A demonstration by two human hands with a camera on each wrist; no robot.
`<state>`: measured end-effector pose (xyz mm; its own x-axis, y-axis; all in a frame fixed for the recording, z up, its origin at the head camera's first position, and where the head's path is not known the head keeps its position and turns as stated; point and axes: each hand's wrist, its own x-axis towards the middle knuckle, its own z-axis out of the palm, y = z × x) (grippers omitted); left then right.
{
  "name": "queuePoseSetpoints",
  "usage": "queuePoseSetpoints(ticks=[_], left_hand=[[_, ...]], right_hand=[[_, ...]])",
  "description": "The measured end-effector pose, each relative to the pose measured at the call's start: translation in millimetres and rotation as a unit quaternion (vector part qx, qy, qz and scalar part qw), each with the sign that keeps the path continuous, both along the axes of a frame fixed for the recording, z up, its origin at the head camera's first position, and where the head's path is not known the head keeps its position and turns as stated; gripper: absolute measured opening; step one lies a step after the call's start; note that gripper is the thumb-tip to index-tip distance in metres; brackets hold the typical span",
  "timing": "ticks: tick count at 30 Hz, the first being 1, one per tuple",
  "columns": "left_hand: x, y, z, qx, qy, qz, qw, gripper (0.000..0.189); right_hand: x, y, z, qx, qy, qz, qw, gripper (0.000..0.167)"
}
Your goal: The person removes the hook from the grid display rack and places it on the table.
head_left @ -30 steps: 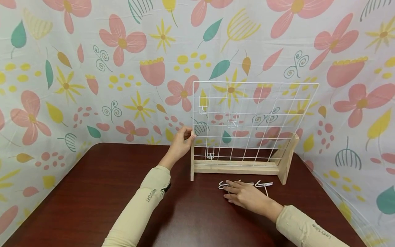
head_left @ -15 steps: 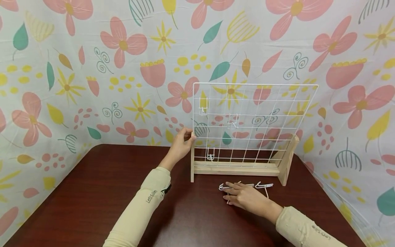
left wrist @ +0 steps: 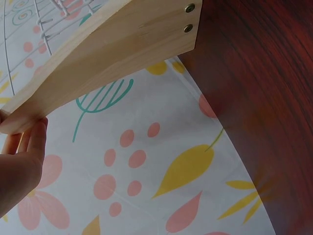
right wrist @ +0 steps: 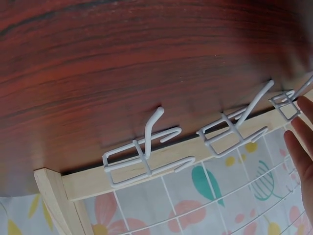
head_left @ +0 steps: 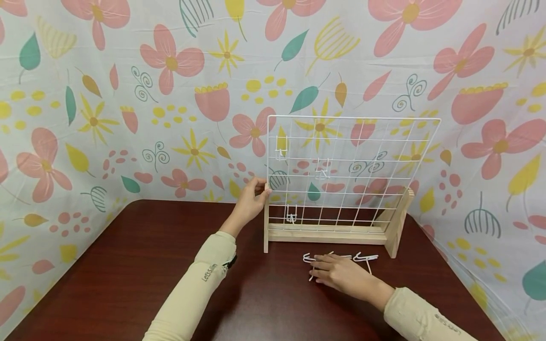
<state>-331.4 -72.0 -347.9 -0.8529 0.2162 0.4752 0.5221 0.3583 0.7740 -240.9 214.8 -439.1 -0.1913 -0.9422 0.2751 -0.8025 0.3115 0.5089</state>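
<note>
A white wire grid panel (head_left: pixel 354 117) stands in a wooden base (head_left: pixel 326 237) on the table. My left hand (head_left: pixel 249 196) pinches the top of the left wooden upright (left wrist: pixel 98 58) between thumb and fingers. Several white wire hooks lie in a row before the base, one on the right (right wrist: pixel 146 156), one in the middle (right wrist: pixel 230 129) and one on the left (right wrist: pixel 286 107). Over the left hook lies my right hand (head_left: pixel 341 273), palm down, fingers extended and partly covering it; the thumb is hidden. Three hooks hang on the grid: upper left (head_left: pixel 280 152), middle (head_left: pixel 322 171), lower left (head_left: pixel 291 218).
The dark red wooden table (head_left: pixel 149 265) spreads to the left and in front of the rack. Close behind it hangs a floral cloth (head_left: pixel 170 113), which also runs along both sides. The right wooden upright (head_left: pixel 398 225) stands near the table's right edge.
The prong of the left hook has swung slightly left under the right fingers. The left hand keeps its grip on the upright, and the grid stays in place.
</note>
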Motion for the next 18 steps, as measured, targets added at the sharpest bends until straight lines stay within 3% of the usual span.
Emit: queuePoseSetpoints(ticks=[7, 18], left_hand=[[-0.5, -0.3, 0.7, -0.001, 0.000, 0.003, 1.0000, 0.024], [-1.2, 0.7, -1.1, 0.005, 0.002, 0.000, 1.0000, 0.022]], right_hand=[[-4.2, 1.9, 2.5, -0.056, -0.003, 0.016, 0.9983, 0.021], [-4.0, 4.4, 5.2, -0.090, -0.009, 0.020, 0.9957, 0.020]])
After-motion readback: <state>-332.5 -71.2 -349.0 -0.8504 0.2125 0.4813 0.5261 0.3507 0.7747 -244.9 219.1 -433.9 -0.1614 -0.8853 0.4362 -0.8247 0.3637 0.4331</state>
